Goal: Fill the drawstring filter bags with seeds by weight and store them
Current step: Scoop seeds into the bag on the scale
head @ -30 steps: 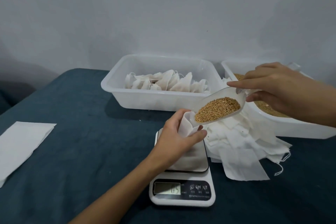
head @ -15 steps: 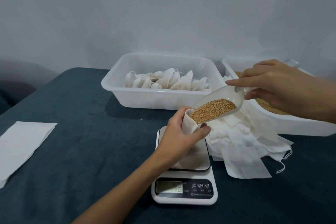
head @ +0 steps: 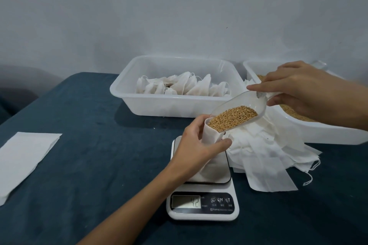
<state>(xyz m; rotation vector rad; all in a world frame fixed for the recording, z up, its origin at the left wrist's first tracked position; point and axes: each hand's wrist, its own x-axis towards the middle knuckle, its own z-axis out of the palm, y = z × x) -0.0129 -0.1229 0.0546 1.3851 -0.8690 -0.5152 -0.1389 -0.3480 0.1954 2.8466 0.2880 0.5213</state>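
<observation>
**Scoop of seeds tipped at the mouth of a filter bag over a scale**

Seen from above and behind the hands, on a table point(head: 83, 145) covered in dark teal cloth. At centre, left hand point(head: 196, 146) with fingers point(head: 224, 143) and thumb curled round a white filter bag point(head: 211, 135), gripping it upright with its mouth open, directly over the platform of a white kitchen scale point(head: 203, 203). Lower part of the bag hidden behind the hand and wrist; contact with the platform impossible to tell. Scale display lit, digits blurred.

Right hand point(head: 298, 89) reaching in from the right, pinching the handle of a clear plastic scoop point(head: 237, 113) between thumb and fingers. Scoop tilted down to the left, heaped with golden-brown seeds point(head: 233, 118), its lip resting at the bag's open mouth.

Just right of the scale, a loose heap of empty bags point(head: 268, 153), flat and white, drawstrings trailing at the edge. Behind the heap, a white tub of seeds point(head: 318, 133), largely covered by the right hand and forearm. Behind the scale, a second white tub point(head: 155, 105) holding filled bags point(head: 183, 86) bunched together. Far left, a white sheet point(head: 23, 161) lying flat, well apart from everything else. Pale wall behind.
</observation>
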